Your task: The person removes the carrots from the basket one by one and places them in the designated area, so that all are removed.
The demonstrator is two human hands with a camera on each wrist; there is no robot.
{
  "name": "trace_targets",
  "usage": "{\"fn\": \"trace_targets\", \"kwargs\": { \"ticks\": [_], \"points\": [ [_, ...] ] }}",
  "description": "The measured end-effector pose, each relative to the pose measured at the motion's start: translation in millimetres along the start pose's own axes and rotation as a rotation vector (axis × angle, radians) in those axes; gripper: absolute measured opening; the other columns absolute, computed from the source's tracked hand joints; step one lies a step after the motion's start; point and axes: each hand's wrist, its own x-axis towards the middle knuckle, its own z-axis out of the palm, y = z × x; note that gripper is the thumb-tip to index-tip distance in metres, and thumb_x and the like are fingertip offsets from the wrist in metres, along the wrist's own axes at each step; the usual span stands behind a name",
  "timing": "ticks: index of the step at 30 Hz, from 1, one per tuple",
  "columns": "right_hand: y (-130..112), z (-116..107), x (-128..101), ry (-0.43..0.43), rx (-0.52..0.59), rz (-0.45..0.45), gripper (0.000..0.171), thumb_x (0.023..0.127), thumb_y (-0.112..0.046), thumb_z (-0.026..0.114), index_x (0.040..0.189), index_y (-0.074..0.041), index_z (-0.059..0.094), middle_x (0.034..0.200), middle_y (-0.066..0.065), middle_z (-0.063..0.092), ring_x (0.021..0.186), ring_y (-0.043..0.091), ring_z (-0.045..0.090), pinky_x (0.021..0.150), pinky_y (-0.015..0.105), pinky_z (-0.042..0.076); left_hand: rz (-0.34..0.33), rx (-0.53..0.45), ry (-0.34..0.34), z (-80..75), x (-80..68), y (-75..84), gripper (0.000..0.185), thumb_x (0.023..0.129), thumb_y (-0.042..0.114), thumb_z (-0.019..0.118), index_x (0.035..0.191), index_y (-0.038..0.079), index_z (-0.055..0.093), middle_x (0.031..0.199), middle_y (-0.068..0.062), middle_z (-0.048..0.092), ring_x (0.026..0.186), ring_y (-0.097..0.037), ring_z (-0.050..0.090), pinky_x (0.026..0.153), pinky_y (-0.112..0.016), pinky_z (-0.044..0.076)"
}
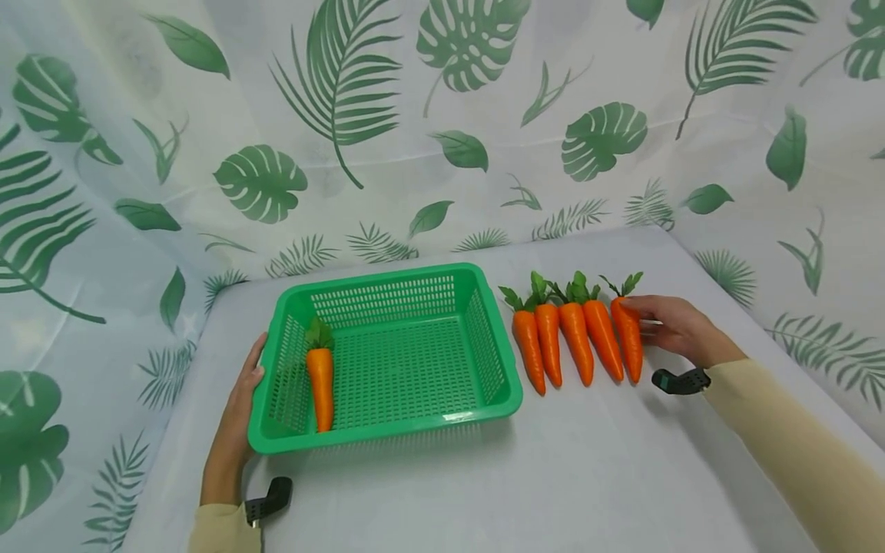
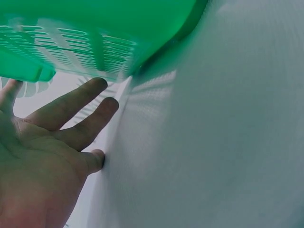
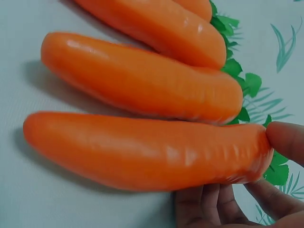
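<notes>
My right hand (image 1: 674, 329) pinches the top end of the rightmost carrot (image 1: 628, 338), which lies in a row on the white cloth. In the right wrist view a fingertip presses the leafy end of this carrot (image 3: 142, 152), with other fingers curled along its lower side. Several more carrots (image 1: 575, 338) lie just left of it, green tops pointing away. At the left end of the green basket (image 1: 383, 434), my left hand (image 1: 238, 403) rests against the outside, fingers extended. A single carrot (image 1: 321, 388) lies inside the basket along its left wall.
White cloth (image 1: 553, 484) covers the table. A leaf-printed curtain (image 1: 387, 200) stands behind the table and along both sides. A black wrist device (image 1: 681, 382) sits on the right wrist, another black device (image 1: 270, 499) on the left.
</notes>
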Motion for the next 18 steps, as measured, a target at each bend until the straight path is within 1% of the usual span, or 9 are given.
{"fn": "trace_targets", "kwargs": {
  "ticks": [2,4,6,9,11,13,15,18],
  "points": [
    [-0.8,2.5,1.5,0.004,-0.038,-0.013,0.055,0.111,-0.034,0.06,0.156,-0.007,0.044,0.138,0.006,0.044,0.122,0.023,0.045,0.098,0.036,0.053,0.014,-0.058,-0.012,-0.2,1.2,-0.4,0.06,0.118,0.042,0.026,0.174,0.034,0.01,0.179,-0.004,0.006,0.14,-0.022,0.033,0.099,-0.022,0.039],
    [-1.0,4.7,2.6,0.01,-0.073,-0.024,0.063,0.112,-0.033,0.058,0.163,-0.003,0.036,0.142,0.009,0.044,0.125,0.025,0.045,0.104,0.039,0.051,0.021,-0.08,-0.018,-0.8,1.6,-1.2,0.06,0.118,0.04,0.027,0.175,0.032,0.01,0.179,-0.007,0.005,0.14,-0.022,0.033,0.098,-0.02,0.04],
    [-0.8,7.2,3.2,0.015,-0.107,-0.037,0.069,0.113,-0.034,0.056,0.167,0.001,0.029,0.149,0.014,0.041,0.129,0.028,0.044,0.112,0.043,0.046,0.013,-0.073,-0.016,-0.8,1.1,-1.1,0.06,0.118,0.041,0.027,0.175,0.033,0.01,0.179,-0.006,0.005,0.141,-0.022,0.032,0.099,-0.021,0.039],
    [0.6,10.6,3.7,0.03,-0.179,-0.067,0.075,0.113,-0.035,0.054,0.168,0.005,0.022,0.162,0.024,0.032,0.137,0.036,0.039,0.119,0.049,0.036,-0.007,-0.02,0.005,-0.6,-0.8,-0.1,0.059,0.118,0.044,0.026,0.174,0.037,0.011,0.179,-0.002,0.007,0.141,-0.022,0.03,0.104,-0.029,0.036],
    [1.6,12.4,3.1,0.044,-0.235,-0.088,0.077,0.113,-0.037,0.054,0.167,0.008,0.021,0.167,0.028,0.026,0.142,0.041,0.035,0.12,0.052,0.033,-0.017,-0.014,0.01,-0.3,-1.1,1.1,0.058,0.117,0.045,0.026,0.174,0.038,0.012,0.179,0.001,0.007,0.143,-0.023,0.028,0.108,-0.037,0.032],
    [2.8,13.2,2.7,0.063,-0.292,-0.103,0.077,0.113,-0.038,0.053,0.165,0.01,0.022,0.167,0.031,0.024,0.143,0.045,0.034,0.12,0.053,0.034,-0.022,0.003,0.011,-0.2,-1.0,2.2,0.058,0.117,0.046,0.025,0.173,0.039,0.012,0.179,0.003,0.007,0.144,-0.022,0.027,0.11,-0.041,0.03],
    [3.4,14.0,2.1,0.079,-0.332,-0.118,0.078,0.112,-0.039,0.053,0.164,0.012,0.024,0.165,0.032,0.028,0.14,0.045,0.037,0.118,0.053,0.036,-0.019,0.014,0.009,-0.3,-0.5,2.7,0.059,0.117,0.047,0.025,0.174,0.039,0.011,0.179,0.003,0.007,0.144,-0.021,0.027,0.11,-0.038,0.031],
    [4.1,14.6,2.7,0.106,-0.369,-0.132,0.077,0.112,-0.039,0.054,0.162,0.013,0.027,0.161,0.033,0.032,0.134,0.044,0.041,0.114,0.05,0.041,0.012,-0.025,-0.011,-1.0,1.3,2.3,0.06,0.118,0.044,0.025,0.175,0.033,0.009,0.179,-0.003,0.005,0.145,-0.022,0.028,0.105,-0.026,0.034]
  ]
}}
